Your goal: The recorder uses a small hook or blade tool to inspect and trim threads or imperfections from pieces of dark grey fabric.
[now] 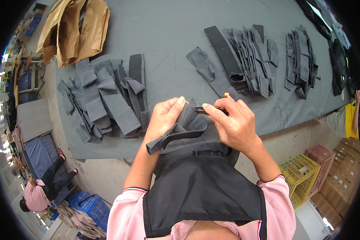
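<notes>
Lying at the far left of the grey tabletop [168,32], brown paper [74,30] sits above a fanned pile [104,100] of grey fabric pieces. At centre, the left hand [164,118] clamps a folded grey piece [186,128] over the near edge; the right hand [234,124] pinches its top edge along with a small orange-tipped tool [227,95]. Darker stacks [248,60] lie right; crates [304,172] stand below.

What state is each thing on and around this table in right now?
Grey fabric piece: folded, held in both hands.
Left hand: gripping it.
Right hand: pinching its edge, holding an orange-tipped tool.
Left pile: fanned out.
Right pile: overlapped.
Brown paper: crumpled.
</notes>
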The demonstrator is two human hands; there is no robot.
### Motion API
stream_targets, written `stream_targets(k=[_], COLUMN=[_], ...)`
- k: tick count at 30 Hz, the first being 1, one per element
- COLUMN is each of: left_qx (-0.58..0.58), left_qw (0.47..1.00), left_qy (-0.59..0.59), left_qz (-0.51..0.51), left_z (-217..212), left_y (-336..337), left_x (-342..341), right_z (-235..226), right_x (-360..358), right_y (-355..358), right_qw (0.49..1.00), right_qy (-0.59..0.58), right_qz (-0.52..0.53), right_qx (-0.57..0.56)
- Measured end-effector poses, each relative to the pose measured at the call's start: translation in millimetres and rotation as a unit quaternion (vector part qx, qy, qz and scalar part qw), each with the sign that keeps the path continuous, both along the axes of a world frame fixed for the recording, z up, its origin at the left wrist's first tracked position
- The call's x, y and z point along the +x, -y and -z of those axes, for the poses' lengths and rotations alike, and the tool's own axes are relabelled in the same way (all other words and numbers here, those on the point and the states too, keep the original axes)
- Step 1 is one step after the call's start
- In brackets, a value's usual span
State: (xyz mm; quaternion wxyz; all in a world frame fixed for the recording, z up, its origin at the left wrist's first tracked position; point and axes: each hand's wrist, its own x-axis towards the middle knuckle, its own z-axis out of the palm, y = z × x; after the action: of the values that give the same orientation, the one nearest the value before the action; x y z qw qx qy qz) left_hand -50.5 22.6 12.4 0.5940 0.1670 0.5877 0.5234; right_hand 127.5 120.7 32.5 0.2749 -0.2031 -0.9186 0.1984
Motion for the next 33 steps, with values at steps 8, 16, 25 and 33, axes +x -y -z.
stream_targets(k=[8, 16, 25, 33], left_qx=[-0.033, -0.028, -0.016, -0.008], left_qw=[0.994, 0.988, 0.994, 0.993], left_qy=[0.081, 0.068, 0.044, 0.062], left_qz=[0.058, 0.132, 0.097, 0.098], left_z=[3, 3, 0, 3], left_y=[3, 5, 6, 9], left_x=[-6, -3, 1, 0], right_z=[-2, 13, 4, 3], right_x=[6, 5, 14, 11], right_y=[-8, -4, 12, 16], right_qw=[0.995, 0.869, 0.967, 0.993], right_qy=[0.017, -0.12, -0.036, -0.023], right_qz=[-0.089, -0.19, 0.008, -0.01], right_qx=[0.047, -0.441, -0.25, -0.118])
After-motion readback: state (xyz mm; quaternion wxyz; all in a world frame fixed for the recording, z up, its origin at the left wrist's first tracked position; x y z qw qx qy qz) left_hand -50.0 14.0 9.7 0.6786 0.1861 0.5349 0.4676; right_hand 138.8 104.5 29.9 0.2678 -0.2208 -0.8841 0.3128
